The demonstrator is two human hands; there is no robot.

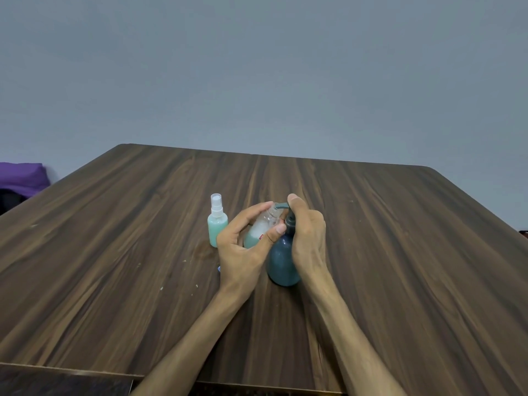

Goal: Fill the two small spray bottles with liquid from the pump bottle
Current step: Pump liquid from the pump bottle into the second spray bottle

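A dark blue pump bottle (281,261) stands upright at the middle of the wooden table (400,252). My right hand (307,232) wraps its neck and pump head, thumb on top. My left hand (245,244) holds a clear, uncapped small spray bottle (261,228) tilted, its open mouth right under the pump spout. That bottle is partly filled with pale green liquid and foam. A second small spray bottle (217,224), capped with a white sprayer and full of green liquid, stands upright just left of my left hand.
A small blue-white object (219,269), mostly hidden, lies on the table under my left wrist. A purple cloth (21,175) sits off the table's far left edge. A grey wall rises behind the table.
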